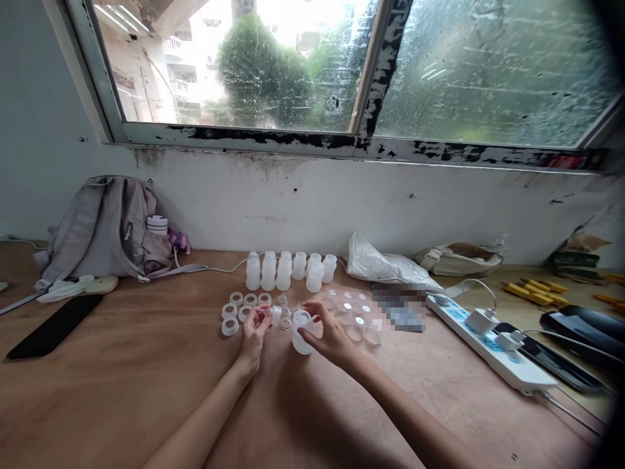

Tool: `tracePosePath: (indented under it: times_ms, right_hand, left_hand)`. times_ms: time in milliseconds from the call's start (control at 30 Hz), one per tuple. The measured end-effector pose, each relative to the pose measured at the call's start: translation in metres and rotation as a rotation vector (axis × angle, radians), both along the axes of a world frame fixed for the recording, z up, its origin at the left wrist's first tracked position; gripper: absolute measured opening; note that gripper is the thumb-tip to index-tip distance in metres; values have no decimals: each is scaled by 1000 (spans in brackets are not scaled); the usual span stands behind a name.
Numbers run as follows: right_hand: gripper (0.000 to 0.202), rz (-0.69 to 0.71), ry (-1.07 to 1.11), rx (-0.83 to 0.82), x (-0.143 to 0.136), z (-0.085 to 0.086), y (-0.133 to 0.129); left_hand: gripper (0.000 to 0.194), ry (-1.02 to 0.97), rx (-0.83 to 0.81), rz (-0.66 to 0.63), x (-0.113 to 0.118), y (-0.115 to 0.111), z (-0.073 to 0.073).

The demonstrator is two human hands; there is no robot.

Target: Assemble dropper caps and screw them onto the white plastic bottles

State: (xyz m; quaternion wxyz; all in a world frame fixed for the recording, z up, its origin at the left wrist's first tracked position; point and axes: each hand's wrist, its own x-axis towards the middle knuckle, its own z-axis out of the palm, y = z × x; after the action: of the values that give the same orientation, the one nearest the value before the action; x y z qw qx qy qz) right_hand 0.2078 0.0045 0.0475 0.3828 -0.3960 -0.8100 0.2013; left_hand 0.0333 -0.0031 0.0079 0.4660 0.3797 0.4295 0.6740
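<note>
Between the finger and thumb of my left hand (pixel 254 335) is a small translucent threaded piece (pixel 276 316), seemingly a bottle collar or cap. My right hand (pixel 331 335) curls its thumb and fingers around the upper part of a frosted plastic bottle (pixel 302 342), which stands upright and uncapped near me. Beyond my left hand lie several white screw rings (pixel 230 326) in rows. Small clear parts (pixel 286 323) lie between my hands. To the right of my right hand are several clear domed covers (pixel 372 337), some partly hidden by the hand.
Several frosted bottles (pixel 284 271) stand in a group near the wall. A backpack (pixel 110 228) and black phone-like slab (pixel 53 327) lie left. On the right are a plastic bag (pixel 374 260), a blurred-out patch (pixel 405 309) and a power strip (pixel 493 348) with plugged-in chargers.
</note>
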Motion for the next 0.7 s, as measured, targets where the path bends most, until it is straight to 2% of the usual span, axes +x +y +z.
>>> tracePosePath:
  times_ms: [100, 167, 267, 500, 700]
  right_hand:
    - [47, 42, 43, -67, -3, -18, 0]
    - [44, 48, 66, -132, -6, -32, -2]
    - [44, -24, 110, -171, -11, -45, -6]
    - [57, -29, 11, -32, 1, -38, -9]
    - [58, -48, -75, -4, 10, -38, -11]
  left_hand:
    - [31, -36, -4, -33, 3, -2, 0]
    - [31, -58, 1, -59, 4, -4, 1]
    - [29, -77, 9, -98, 6, -8, 4]
    - [22, -204, -23, -191, 12, -14, 4]
    - [22, -40, -22, -201, 15, -14, 2]
